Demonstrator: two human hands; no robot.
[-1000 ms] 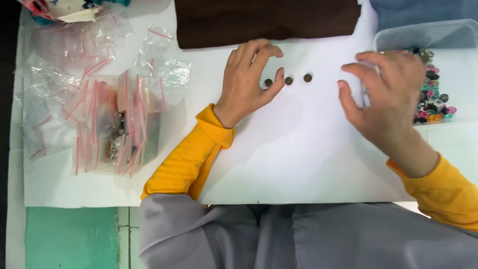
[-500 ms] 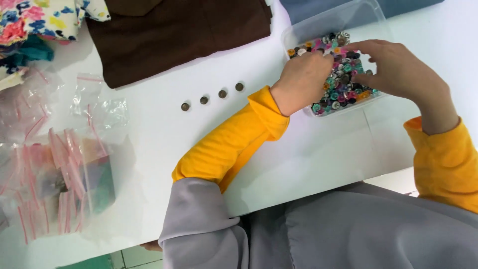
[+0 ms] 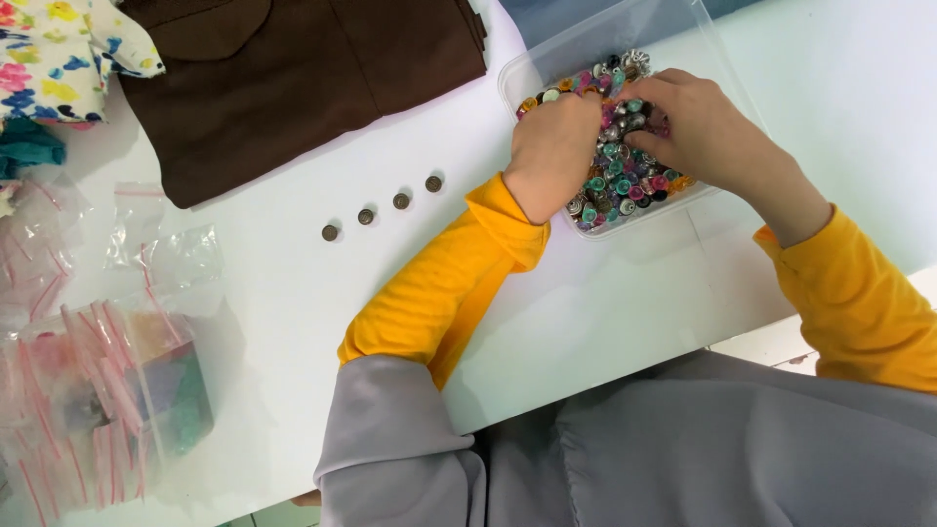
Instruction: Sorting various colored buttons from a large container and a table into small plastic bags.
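Broad white table [image 3: 293,293], near edge running along the lap, far side crowded by a folded brown garment [image 3: 303,78] and a flowered cloth [image 3: 59,49] in the far left corner. Heap of clear red-striped zip bags [image 3: 88,390] filling the near left. Open white room only in the middle, between garment, bags and yellow sleeves.

Clear plastic tray [image 3: 625,29] at the far right, just beside the garment's right edge, long axis slanting from near left to far right, open side up, holding many small coloured and metal buttons [image 3: 615,181].

Left hand [image 3: 551,146] down in the tray's near-left part, fingers curled into the buttons; cannot tell whether anything pinched. Right hand [image 3: 698,122] beside it over the tray, fingertips bent into the heap; grip likewise hidden.

Four dark round buttons [image 3: 381,208] on bare table, well apart from the tray, in a slanted row rising to the right.
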